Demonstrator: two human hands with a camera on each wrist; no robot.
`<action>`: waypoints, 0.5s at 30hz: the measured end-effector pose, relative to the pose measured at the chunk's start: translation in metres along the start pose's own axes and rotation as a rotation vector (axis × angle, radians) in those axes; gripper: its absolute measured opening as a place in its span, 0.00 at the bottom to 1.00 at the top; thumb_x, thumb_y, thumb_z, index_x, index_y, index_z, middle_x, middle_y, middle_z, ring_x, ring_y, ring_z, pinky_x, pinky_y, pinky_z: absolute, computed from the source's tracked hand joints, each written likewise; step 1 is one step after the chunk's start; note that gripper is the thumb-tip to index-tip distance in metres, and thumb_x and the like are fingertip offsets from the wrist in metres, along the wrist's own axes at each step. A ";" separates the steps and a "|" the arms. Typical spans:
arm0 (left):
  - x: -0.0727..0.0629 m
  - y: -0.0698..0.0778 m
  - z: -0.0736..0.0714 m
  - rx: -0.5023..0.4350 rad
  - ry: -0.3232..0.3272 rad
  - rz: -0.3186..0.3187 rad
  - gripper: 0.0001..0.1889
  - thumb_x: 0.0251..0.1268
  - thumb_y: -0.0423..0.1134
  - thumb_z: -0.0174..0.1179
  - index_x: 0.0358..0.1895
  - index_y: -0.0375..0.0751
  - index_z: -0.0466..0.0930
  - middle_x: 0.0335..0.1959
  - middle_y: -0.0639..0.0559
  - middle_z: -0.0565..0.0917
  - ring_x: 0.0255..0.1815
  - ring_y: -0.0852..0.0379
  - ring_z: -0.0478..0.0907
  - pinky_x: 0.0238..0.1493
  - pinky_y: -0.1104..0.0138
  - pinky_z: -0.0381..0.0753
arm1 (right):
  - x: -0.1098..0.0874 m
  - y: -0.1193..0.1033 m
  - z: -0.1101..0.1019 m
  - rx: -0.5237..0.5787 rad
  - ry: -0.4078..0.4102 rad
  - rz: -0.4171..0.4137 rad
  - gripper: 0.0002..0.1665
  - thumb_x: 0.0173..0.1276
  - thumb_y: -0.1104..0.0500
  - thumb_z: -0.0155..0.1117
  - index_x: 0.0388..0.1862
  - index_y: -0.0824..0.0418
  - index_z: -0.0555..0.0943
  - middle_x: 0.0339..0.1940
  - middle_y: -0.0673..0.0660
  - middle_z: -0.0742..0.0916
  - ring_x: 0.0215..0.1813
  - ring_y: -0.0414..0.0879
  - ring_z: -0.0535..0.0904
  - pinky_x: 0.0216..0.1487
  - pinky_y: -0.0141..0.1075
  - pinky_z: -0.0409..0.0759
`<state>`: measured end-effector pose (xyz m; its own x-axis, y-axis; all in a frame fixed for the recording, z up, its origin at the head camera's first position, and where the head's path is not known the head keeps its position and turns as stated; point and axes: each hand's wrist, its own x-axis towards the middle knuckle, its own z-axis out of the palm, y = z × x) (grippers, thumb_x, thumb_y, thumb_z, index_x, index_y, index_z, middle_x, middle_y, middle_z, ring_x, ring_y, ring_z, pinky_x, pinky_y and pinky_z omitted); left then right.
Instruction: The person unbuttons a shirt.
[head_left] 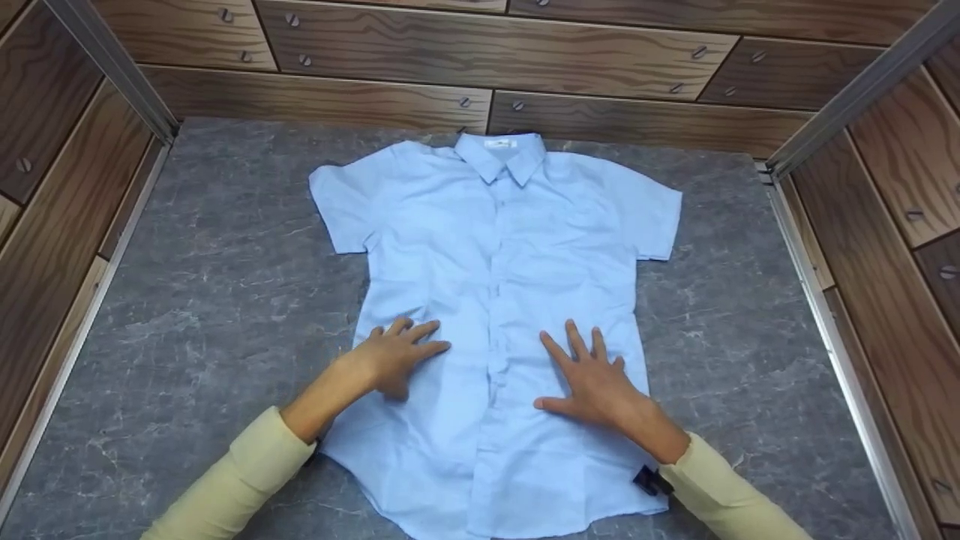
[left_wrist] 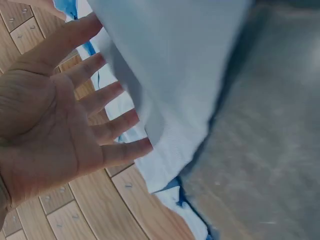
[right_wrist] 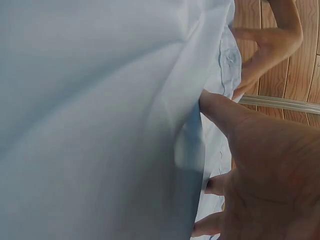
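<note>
A light blue short-sleeved shirt point(head_left: 450, 247) lies spread out, front side up, its collar point(head_left: 501, 156) at the far end. On its left half, below the middle, my left hand point(head_left: 394, 358) rests with fingers spread. My right hand point(head_left: 596, 382) touches the right half, fingers splayed and thumb toward the button placket. The left wrist view has the fingertips of the left hand point(left_wrist: 65, 115) against the shirt cloth point(left_wrist: 155, 75). In the right wrist view the thumb and fingertips of the right hand point(right_wrist: 270, 170) meet the fabric point(right_wrist: 100, 125). Neither hand grips the cloth.
The shirt lies on a grey marbled tabletop point(head_left: 217, 300). Wood-patterned panels point(head_left: 480, 56) stand along the back and both sides. Metal rails point(head_left: 832, 337) edge the table left and right. A small black device point(head_left: 651, 480) sits at the right cuff.
</note>
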<state>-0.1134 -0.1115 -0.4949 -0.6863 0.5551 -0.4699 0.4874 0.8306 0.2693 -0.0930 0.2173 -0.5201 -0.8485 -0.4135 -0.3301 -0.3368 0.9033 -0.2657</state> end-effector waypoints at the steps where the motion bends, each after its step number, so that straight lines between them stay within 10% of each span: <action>1: -0.002 0.000 0.003 0.006 0.003 0.002 0.45 0.54 0.32 0.71 0.77 0.53 0.62 0.79 0.48 0.54 0.76 0.40 0.52 0.66 0.39 0.60 | 0.000 0.000 0.001 -0.004 0.005 -0.003 0.57 0.64 0.31 0.64 0.82 0.52 0.53 0.80 0.70 0.50 0.75 0.78 0.42 0.56 0.79 0.57; 9: -0.025 0.012 0.011 0.032 0.066 0.051 0.46 0.53 0.36 0.76 0.76 0.53 0.62 0.79 0.49 0.55 0.76 0.37 0.52 0.67 0.40 0.59 | -0.021 -0.012 0.008 -0.018 0.040 -0.069 0.57 0.63 0.28 0.62 0.82 0.51 0.53 0.82 0.62 0.52 0.77 0.73 0.42 0.55 0.79 0.55; 15: -0.035 0.032 0.024 0.032 -0.008 0.091 0.51 0.47 0.43 0.80 0.77 0.60 0.61 0.80 0.55 0.54 0.78 0.41 0.50 0.68 0.40 0.58 | -0.040 -0.023 0.015 0.009 -0.058 -0.115 0.60 0.57 0.26 0.66 0.82 0.48 0.55 0.82 0.61 0.53 0.75 0.77 0.44 0.47 0.82 0.58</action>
<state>-0.0611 -0.1054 -0.4904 -0.6341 0.6276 -0.4516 0.5646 0.7749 0.2841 -0.0453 0.2117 -0.5142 -0.7793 -0.5202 -0.3493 -0.4264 0.8488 -0.3128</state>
